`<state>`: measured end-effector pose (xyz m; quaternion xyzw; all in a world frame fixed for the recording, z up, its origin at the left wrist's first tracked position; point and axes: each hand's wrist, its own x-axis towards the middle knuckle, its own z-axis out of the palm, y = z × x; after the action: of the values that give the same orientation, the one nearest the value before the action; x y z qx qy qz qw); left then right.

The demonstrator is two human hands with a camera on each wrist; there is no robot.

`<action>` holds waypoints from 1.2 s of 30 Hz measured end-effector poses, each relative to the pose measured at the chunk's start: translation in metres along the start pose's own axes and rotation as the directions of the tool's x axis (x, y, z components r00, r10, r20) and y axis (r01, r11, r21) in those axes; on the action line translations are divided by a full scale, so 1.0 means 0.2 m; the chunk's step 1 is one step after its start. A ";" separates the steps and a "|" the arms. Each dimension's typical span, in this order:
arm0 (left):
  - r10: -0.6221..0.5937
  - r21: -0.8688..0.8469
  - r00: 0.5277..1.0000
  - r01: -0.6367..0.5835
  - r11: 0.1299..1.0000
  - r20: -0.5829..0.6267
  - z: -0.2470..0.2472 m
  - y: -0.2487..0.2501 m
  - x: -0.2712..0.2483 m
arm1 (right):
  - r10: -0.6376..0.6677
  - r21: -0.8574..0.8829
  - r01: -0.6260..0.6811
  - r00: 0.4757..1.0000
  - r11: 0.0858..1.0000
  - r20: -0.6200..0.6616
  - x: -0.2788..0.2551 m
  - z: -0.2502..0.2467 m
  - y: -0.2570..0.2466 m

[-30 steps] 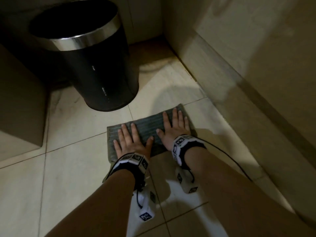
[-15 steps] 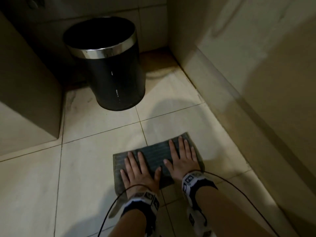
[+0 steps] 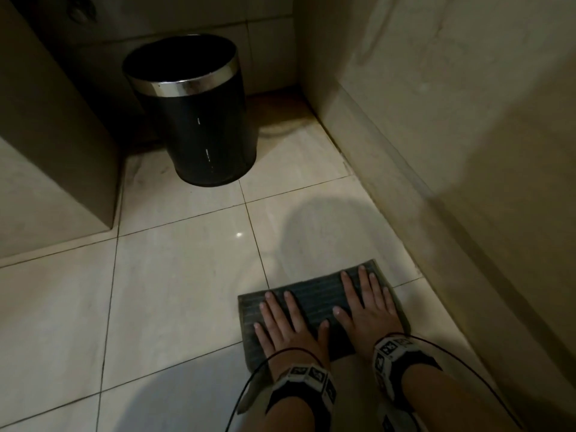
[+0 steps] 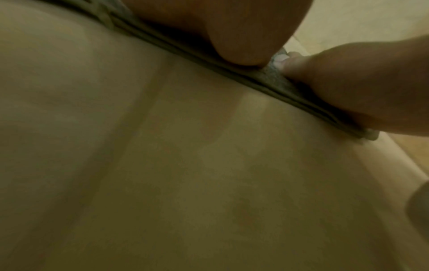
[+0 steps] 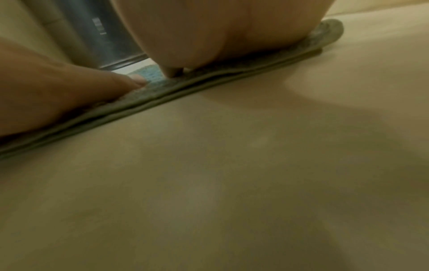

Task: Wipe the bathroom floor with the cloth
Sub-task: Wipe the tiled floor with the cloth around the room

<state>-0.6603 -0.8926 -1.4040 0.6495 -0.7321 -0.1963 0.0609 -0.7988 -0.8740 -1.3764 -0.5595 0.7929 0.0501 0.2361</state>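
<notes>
A folded grey ribbed cloth point(image 3: 314, 299) lies flat on the pale tiled floor point(image 3: 174, 275), close to the right-hand wall. My left hand point(image 3: 288, 325) presses on its left half with the fingers spread straight. My right hand point(image 3: 366, 302) lies flat on its right half, fingers straight too. In the left wrist view the cloth's folded edge point(image 4: 260, 80) runs under my palm, with the right hand's thumb point(image 4: 299, 69) on it. In the right wrist view the cloth's edge point(image 5: 162, 95) shows under my right palm, and the left hand's thumb point(image 5: 123, 82) rests on it.
A black bin point(image 3: 199, 120) with a steel rim stands on the floor in the far corner. A beige cabinet or fixture point(image 3: 53, 151) fills the left. The tiled wall and its skirting point(image 3: 436, 194) run along the right, just beside the cloth.
Both hands have dragged the cloth back toward me, away from the bin. It started just in front of the bin and now lies about a tile nearer.
</notes>
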 end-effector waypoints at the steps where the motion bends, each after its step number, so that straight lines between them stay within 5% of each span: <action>1: 0.015 0.003 1.000 -0.015 1.000 -0.019 0.02 0.05 0.00 | 0.012 0.008 -0.012 1.000 1.000 0.003 0.00 -0.01 0.05; 8: 0.085 0.048 0.996 -0.085 0.995 0.006 0.16 0.35 0.16 | 0.074 0.037 -0.075 0.997 0.997 0.038 0.11 -0.15 0.35; 15: 0.027 0.112 0.979 -0.050 0.992 0.201 0.05 0.34 0.33 | 0.160 0.027 -0.161 0.986 0.987 0.038 0.29 -0.19 0.27; 19: 0.011 0.103 0.955 -0.043 0.994 0.296 -0.09 0.26 0.57 | 0.139 0.027 -0.139 0.990 0.990 0.026 0.52 -0.28 0.12; 27: -0.009 0.126 0.963 -0.026 0.992 0.271 -0.31 -0.04 0.96 | 0.076 0.036 -0.075 0.997 0.997 -0.015 0.88 -0.34 -0.30; 36: -0.098 0.181 0.962 0.052 0.982 0.256 -0.55 -0.54 1.17 | -0.023 0.010 0.023 1.000 1.000 0.004 0.99 -0.31 -0.88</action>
<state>-0.5577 -1.1526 -1.3820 0.6479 -0.7226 -0.2187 -0.1010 -0.7103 -1.1307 -1.3745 -0.5674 0.7861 0.0445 0.2411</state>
